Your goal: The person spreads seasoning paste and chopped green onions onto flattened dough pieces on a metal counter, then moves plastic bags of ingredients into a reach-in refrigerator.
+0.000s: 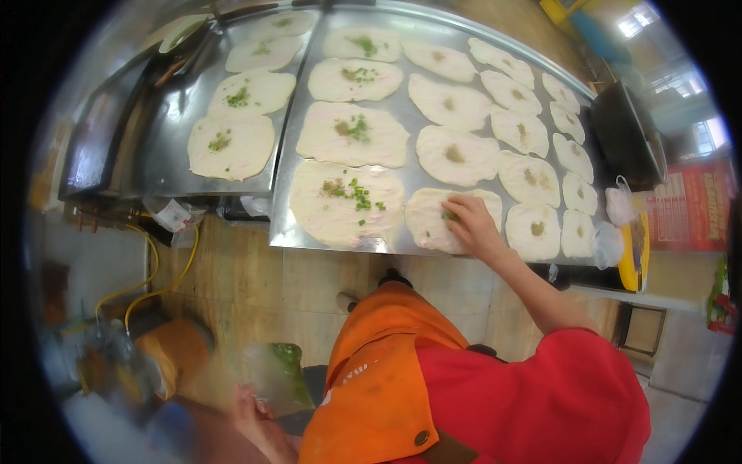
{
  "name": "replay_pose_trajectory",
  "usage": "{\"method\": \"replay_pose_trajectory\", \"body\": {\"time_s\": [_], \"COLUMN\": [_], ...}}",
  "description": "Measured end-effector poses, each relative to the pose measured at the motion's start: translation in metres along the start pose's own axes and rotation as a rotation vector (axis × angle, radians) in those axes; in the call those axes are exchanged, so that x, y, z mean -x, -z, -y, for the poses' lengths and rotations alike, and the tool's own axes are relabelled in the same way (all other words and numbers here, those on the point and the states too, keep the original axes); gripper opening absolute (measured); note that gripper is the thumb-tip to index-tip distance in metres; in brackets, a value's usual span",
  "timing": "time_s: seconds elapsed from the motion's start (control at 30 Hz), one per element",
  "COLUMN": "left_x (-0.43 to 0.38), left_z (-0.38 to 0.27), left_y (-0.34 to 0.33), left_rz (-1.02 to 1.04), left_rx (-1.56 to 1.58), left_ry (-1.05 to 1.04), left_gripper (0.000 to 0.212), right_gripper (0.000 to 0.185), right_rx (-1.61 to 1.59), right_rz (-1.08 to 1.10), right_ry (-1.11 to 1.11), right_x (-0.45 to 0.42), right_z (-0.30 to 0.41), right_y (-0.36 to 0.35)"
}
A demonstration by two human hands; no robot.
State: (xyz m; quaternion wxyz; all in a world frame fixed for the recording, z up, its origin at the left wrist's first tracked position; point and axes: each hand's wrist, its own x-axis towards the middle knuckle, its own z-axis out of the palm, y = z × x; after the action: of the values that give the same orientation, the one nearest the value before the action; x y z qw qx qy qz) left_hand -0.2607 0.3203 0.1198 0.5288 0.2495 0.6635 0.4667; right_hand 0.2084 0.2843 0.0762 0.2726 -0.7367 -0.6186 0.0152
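My right hand (475,229) is low over a flattened dough sheet (487,203) in the near row, fingers bunched and pointing down. Green chopped scallions (450,215) show at its fingertips; whether the fingers still hold any is unclear. Down by my left side, my left hand (258,420) grips a clear plastic bag (266,371) with green contents. Left of the right hand lies a dough sheet (313,217) topped with scallions and brownish seasoning. Another dough sheet (533,246) to the right bears only the seasoning.
Rows of similar dough sheets cover the metal table (284,232) and part of a second metal surface (162,156). A dark pot (623,133) stands at the right edge, near a clear plastic container (607,246). A yellow hose (194,255) hangs at left.
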Motion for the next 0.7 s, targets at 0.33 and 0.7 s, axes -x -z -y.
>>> {"method": "replay_pose_trajectory", "body": {"time_s": [0.33, 0.7], "left_x": [0.064, 0.168], "left_z": [-0.075, -0.104], "left_y": [-0.084, -0.224], "left_rz": [0.054, 0.256], "left_rx": [-0.023, -0.047], "left_ry": [-0.406, -0.654], "left_gripper": [0.032, 0.024], "right_gripper": [0.021, 0.016], "right_rx": [-0.79, -1.127], "right_rz": [0.194, 0.875], "right_ry": [-0.585, 0.49], "right_x": [-0.05, -0.125], "right_z": [-0.052, 0.088], "right_y": [0.012, 0.096]}}
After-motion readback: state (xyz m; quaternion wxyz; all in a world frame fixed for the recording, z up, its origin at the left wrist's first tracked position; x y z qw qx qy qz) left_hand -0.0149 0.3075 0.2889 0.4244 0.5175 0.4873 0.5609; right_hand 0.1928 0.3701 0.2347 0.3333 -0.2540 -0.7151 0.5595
